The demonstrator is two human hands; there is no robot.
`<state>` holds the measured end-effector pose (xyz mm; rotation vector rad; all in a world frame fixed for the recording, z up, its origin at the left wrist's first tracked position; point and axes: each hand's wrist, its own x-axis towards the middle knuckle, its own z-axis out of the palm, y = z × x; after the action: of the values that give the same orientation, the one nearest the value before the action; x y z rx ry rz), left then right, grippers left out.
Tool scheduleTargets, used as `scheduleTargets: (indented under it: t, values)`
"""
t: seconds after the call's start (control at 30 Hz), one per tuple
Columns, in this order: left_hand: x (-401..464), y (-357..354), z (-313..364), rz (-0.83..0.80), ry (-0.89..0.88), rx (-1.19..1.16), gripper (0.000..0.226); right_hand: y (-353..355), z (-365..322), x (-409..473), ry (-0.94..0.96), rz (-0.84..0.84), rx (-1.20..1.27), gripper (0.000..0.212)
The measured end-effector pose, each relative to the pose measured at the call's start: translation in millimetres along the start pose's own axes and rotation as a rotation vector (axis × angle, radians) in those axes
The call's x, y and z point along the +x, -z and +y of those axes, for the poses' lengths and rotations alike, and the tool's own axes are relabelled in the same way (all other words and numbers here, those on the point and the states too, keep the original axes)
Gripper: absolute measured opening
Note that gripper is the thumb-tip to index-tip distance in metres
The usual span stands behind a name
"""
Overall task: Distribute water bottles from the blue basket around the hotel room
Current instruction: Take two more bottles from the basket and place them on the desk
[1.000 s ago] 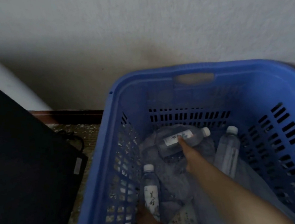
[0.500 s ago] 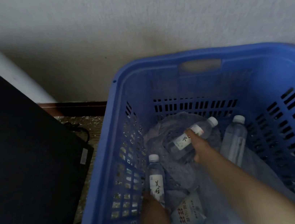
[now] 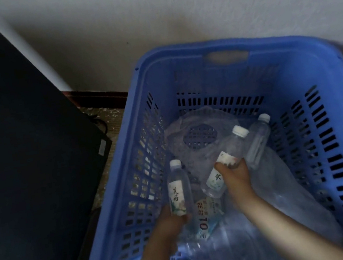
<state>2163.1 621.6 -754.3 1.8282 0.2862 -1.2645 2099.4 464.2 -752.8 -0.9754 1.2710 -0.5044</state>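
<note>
You have three water bottles in the blue basket [image 3: 179, 67]: your left hand [image 3: 170, 222] grips one bottle [image 3: 178, 191] upright, your right hand [image 3: 235, 172] grips a tilted bottle [image 3: 226, 164], a third bottle [image 3: 257, 142] lies loose beside it.

A basket [image 3: 209, 46] is sitting on the floor against a wall [image 3: 171, 8], with a large flat panel [image 3: 15, 151] lying to its left. Inside the basket, the left hand [image 3: 168, 225] is holding one bottle [image 3: 179, 191] upright near the left wall. To its right, the right hand [image 3: 235, 175] is gripping a second bottle [image 3: 226, 164], tilted. A third bottle [image 3: 258, 142] is lying just right of that, on crumpled plastic wrap [image 3: 285, 191] covering the basket's bottom.
</note>
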Motion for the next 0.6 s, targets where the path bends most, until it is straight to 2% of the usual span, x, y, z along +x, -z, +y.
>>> scheduleTargets:
  t: [0.07,0.17,0.43,0.5,0.6]
  values:
    - [-25.5,3.6,1.3,-0.026,-0.015,-0.114,0.05,11.1,-12.0,-26.9,-0.041,-0.06,-0.035,0.027]
    - [-73.9,5.2,17.3,-0.066,-0.043,-0.148,0.05,25.4,-36.1,-66.8,-0.067,-0.174,-0.099,0.028]
    - [-223.4,13.2,116.4,-0.249,-0.211,-0.015,0.035,57.7,-178.0,-167.3,0.054,-0.479,-0.253,0.034]
    - [-267.0,14.4,145.7,-0.292,-0.269,-0.021,0.044,63.2,-223.1,-194.3,0.079,-0.503,-0.245,0.034]
    - [-335.4,16.7,189.8,-0.32,-0.364,0.022,0.069,68.9,-289.9,-236.2,0.12,-0.49,-0.241,0.034]
